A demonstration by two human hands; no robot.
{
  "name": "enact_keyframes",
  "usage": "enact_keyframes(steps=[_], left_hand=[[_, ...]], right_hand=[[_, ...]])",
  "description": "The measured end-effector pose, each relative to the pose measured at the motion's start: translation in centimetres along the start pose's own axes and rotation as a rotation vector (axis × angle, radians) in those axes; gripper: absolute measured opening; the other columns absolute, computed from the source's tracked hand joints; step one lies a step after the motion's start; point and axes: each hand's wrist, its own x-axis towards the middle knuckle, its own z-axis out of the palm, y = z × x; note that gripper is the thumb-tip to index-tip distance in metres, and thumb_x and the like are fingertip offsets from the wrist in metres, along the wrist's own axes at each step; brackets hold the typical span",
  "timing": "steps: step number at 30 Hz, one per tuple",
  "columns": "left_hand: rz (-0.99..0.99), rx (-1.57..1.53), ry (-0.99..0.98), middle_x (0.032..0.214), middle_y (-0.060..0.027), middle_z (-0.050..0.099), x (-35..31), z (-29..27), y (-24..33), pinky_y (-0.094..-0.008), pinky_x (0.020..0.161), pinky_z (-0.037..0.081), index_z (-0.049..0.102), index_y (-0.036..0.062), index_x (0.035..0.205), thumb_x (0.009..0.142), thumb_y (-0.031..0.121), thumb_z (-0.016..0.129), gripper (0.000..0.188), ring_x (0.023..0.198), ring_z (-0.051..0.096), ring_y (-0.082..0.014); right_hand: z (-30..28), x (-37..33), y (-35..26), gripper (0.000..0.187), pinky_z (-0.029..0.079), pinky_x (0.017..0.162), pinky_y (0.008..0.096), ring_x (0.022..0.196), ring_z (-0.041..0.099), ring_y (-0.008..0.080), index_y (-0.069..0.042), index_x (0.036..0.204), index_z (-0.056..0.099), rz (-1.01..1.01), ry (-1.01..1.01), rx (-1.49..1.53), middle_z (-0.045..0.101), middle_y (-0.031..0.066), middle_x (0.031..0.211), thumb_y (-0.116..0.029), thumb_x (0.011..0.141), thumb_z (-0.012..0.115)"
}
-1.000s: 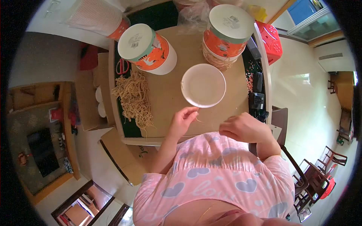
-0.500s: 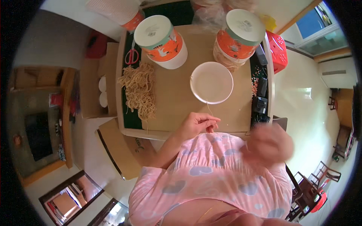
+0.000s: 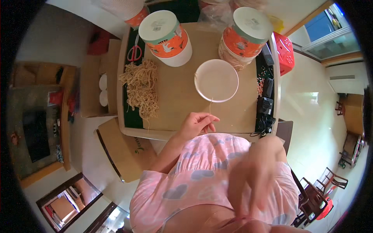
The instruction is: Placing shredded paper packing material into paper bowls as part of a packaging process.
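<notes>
Closest, right hand raised near camera, motion-blurred, fingers loosely spread, grip unclear. Left hand at counter edge, fingertips pinching thin tan strand leading up to white bowl. Judgement: strand being threaded or drawn; next move needs right hand steadying. Beyond: tangled strand pile, two lidded tubs, red scissors.

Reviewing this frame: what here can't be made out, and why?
- Right hand: motion-blurred in the head view, so its grip and whether it holds anything are unreadable.
- Thin strand pinched by the left hand: too fine to tell its material or where it ends.
- White bowl: contents washed out.
- Stack of white cups: cut off by the top edge.
- Small items along the table's right edge: too small to identify.
</notes>
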Motion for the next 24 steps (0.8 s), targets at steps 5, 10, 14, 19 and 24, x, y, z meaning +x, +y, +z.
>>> enact_keyframes(steps=[5,10,14,19,24], left_hand=[[0.144,0.122,0.15,0.068,-0.0011,0.063,2.1,1.7,0.8,-0.0179,0.051,0.04,0.066,-0.0009,0.096,0.094,0.018,0.051,0.024,0.055,0.047,-0.0034],[0.192,0.508,0.226,0.065,-0.0059,0.064,5.1,3.4,0.7,-0.0242,0.054,0.044,0.065,0.0001,0.09,0.092,0.016,0.052,0.021,0.057,0.056,-0.0087],[0.279,0.531,0.217,0.067,-0.0089,0.064,7.5,5.1,1.1,-0.0278,0.056,0.046,0.064,-0.0005,0.086,0.091,0.016,0.053,0.021,0.059,0.06,-0.0128],[0.289,0.58,0.094,0.066,-0.0089,0.064,9.8,6.2,0.0,-0.0293,0.054,0.047,0.064,-0.0015,0.084,0.09,0.016,0.054,0.021,0.057,0.06,-0.015],[0.234,0.474,0.117,0.064,-0.0089,0.063,10.7,6.4,-0.2,-0.0294,0.05,0.045,0.064,-0.0019,0.083,0.088,0.015,0.056,0.019,0.051,0.058,-0.0146]], right_hand=[[-4.0,-9.7,3.1,0.011,0.048,0.07,0.0243,0.078,0.059,0.0106,0.003,0.092,0.061,0.357,1.522,-0.888,0.062,0.0057,0.085,-0.007,0.087,0.06],[-5.6,-14.5,6.1,0.012,0.048,0.069,0.0215,0.079,0.059,0.008,0.001,0.095,0.06,0.23,1.757,-0.871,0.063,0.0037,0.085,-0.007,0.086,0.062],[-6.1,-16.5,5.4,0.011,0.046,0.062,0.0209,0.071,0.057,0.0087,0.002,0.095,0.059,0.031,1.833,-0.899,0.059,0.0026,0.079,-0.005,0.086,0.06],[-5.4,-17.5,3.0,0.012,0.042,0.054,0.0198,0.065,0.055,0.008,0.002,0.096,0.059,0.104,1.844,-0.721,0.059,0.0033,0.082,-0.007,0.089,0.057],[-6.0,-17.8,2.0,0.016,0.047,0.075,0.0249,0.083,0.058,0.0124,0.002,0.101,0.058,0.072,1.954,-0.906,0.063,0.0069,0.095,-0.01,0.09,0.056]])
